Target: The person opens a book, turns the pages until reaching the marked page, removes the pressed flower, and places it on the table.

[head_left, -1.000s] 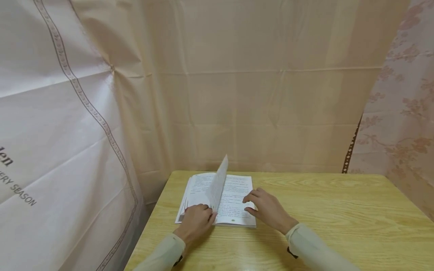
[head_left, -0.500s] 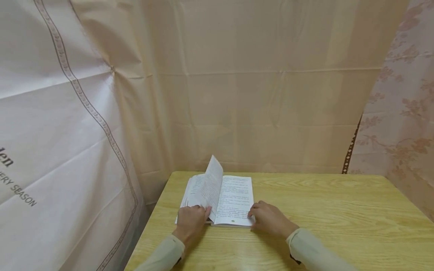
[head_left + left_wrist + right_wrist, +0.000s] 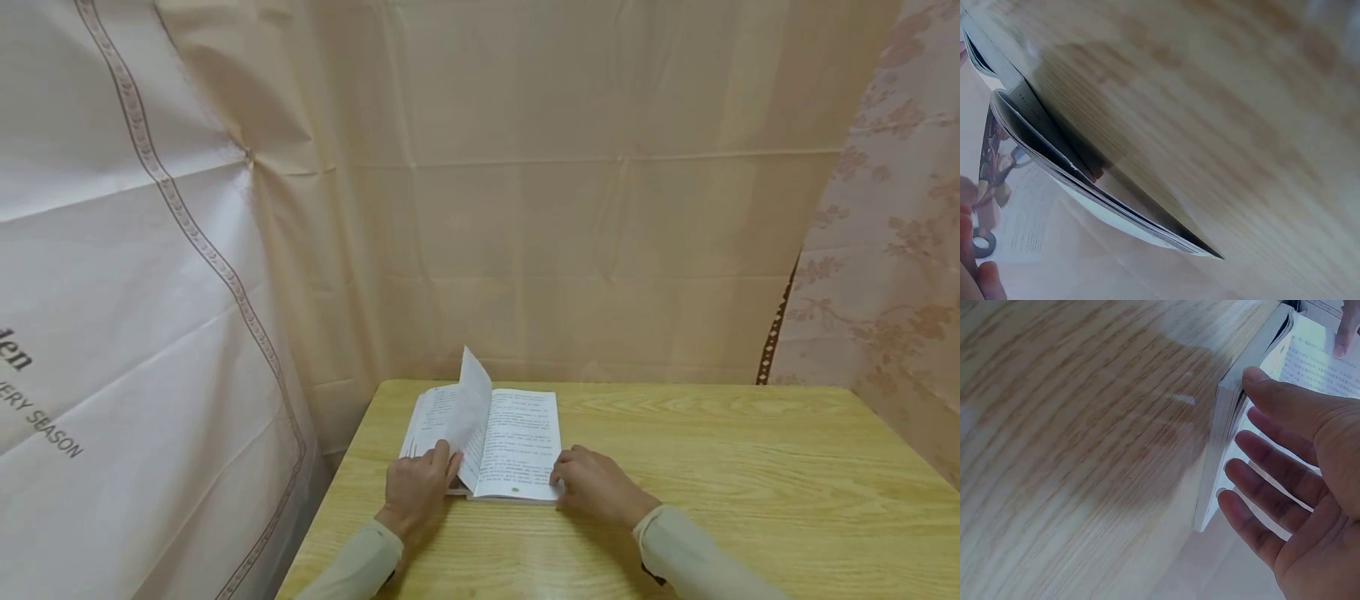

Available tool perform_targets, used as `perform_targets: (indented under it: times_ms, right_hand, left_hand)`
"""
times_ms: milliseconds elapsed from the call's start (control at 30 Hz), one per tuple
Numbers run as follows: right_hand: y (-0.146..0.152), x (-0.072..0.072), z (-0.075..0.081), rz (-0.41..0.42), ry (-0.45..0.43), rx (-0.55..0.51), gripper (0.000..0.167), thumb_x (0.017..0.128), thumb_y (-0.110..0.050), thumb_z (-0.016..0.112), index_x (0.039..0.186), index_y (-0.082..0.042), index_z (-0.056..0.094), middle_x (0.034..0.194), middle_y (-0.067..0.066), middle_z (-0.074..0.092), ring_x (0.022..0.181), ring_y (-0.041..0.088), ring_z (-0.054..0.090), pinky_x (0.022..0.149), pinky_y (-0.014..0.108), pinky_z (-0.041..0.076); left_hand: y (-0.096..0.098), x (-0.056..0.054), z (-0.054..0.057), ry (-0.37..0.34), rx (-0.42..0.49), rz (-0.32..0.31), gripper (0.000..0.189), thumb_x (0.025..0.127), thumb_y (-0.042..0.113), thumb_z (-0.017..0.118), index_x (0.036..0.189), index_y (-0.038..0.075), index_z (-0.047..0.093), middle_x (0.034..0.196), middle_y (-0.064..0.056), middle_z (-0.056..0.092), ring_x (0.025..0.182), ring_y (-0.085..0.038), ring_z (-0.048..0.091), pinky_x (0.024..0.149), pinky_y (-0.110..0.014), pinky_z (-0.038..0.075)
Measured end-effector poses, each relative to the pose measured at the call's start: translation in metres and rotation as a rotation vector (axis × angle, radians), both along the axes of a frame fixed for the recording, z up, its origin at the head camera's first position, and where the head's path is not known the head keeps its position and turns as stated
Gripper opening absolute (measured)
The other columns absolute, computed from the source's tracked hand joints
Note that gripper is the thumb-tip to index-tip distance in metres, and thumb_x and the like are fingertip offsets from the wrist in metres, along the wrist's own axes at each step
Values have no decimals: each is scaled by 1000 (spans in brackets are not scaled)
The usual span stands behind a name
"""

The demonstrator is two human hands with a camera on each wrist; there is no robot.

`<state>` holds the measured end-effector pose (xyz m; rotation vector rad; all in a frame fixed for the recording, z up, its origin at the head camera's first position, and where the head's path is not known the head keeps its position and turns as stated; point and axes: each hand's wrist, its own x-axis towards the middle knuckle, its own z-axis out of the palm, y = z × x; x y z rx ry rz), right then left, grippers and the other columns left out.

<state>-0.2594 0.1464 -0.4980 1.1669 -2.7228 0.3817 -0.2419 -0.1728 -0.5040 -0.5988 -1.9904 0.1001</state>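
An open book (image 3: 521,442) lies on the table, printed pages facing up. One page (image 3: 474,400) stands up from the middle, leaning left. My left hand (image 3: 420,483) is at the lower part of that page, fingers curled and thumb against it, pinching it. In the left wrist view, fingertips (image 3: 988,281) show beside a page with a printed picture (image 3: 1004,162), and the book's lower edge curves up off the table. My right hand (image 3: 600,487) is at the book's lower right edge. In the right wrist view its thumb (image 3: 1257,378) touches the corner, with the other fingers loosely bent alongside.
The wooden table (image 3: 712,483) extends to the right of the book. A beige cloth (image 3: 562,250) hangs behind it, a white printed cloth (image 3: 112,292) at the left and a floral one (image 3: 900,233) at the right.
The raised page has tilted from near upright toward the left, and my left hand has shifted slightly left with it. My right hand has come down to the book's right edge.
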Motion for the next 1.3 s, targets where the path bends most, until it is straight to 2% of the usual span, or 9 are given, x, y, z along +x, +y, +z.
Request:
perform_targets:
  times_ms: [167, 267, 433, 533, 667, 767, 967, 1100, 1300]
  right_hand:
    - [0, 0, 1, 8, -11, -6, 23, 75, -29, 87, 92, -17, 78, 96, -7, 68, 84, 8, 54, 71, 27, 49]
    - [0, 1, 2, 6, -20, -2, 22, 75, -29, 86, 91, -17, 78, 95, -7, 68, 84, 8, 53, 71, 27, 49]
    - [0, 1, 3, 11, -8, 2, 17, 77, -26, 85, 90, -17, 78, 94, -8, 67, 83, 7, 53, 70, 27, 49]
    - [-1, 1, 1, 29, 16, -6, 10, 80, -20, 83, 88, -18, 78, 93, -8, 68, 83, 7, 53, 72, 27, 50]
    - [-4, 4, 1, 37, 22, 5, 14, 80, -23, 84, 90, -16, 77, 96, -6, 68, 86, 10, 56, 74, 29, 52]
    - [-5, 4, 2, 32, 11, 33, 20, 79, -28, 84, 92, -15, 77, 98, -4, 68, 88, 11, 57, 75, 30, 52]
    - [-5, 2, 9, 80, 45, 46, 7, 80, -17, 83, 82, -16, 76, 87, -6, 66, 79, 8, 56, 70, 27, 51]
    - [-5, 1, 13, 93, 66, 44, 8, 82, -8, 79, 79, -15, 76, 79, -9, 65, 72, 5, 53, 64, 24, 48]
    - [-6, 0, 14, 68, 90, 46, 12, 86, -10, 76, 76, -17, 75, 72, -14, 59, 65, 3, 42, 57, 20, 40]
  left_hand:
    - [1, -1, 4, 73, 16, -18, 31, 103, 15, 43, 72, 9, 46, 54, 0, 42, 33, -11, 40, 33, -25, 20]
    - [2, -1, 5, 18, 5, -36, 32, 103, 7, 35, 73, 9, 47, 62, -2, 44, 43, -15, 45, 33, -25, 27]
    - [3, -4, 2, -202, -1, -105, 5, 90, 9, 63, 85, 10, 62, 84, -4, 61, 75, -21, 59, 53, -30, 50]
    - [3, -6, 0, -351, 17, -160, 12, 86, 15, 74, 96, 11, 69, 101, -5, 67, 93, -22, 62, 72, -34, 54]
    - [4, -3, 0, -569, 3, -176, 17, 93, 21, 70, 107, 11, 70, 118, -8, 66, 112, -23, 60, 91, -40, 52]
    - [4, -1, 0, -681, -20, -151, 18, 96, 26, 65, 108, 12, 70, 123, -8, 66, 118, -24, 58, 98, -42, 49]
    - [2, -2, -1, -742, -43, -140, 25, 97, 30, 64, 113, 12, 70, 122, -6, 66, 118, -22, 58, 96, -41, 50]
    - [1, -3, 1, -788, -53, -128, 32, 98, 33, 63, 119, 10, 69, 125, -7, 65, 119, -22, 57, 99, -40, 48]
    - [2, -2, 3, -824, -50, -119, 34, 98, 33, 63, 121, 9, 68, 126, -7, 64, 119, -22, 57, 100, -39, 48]
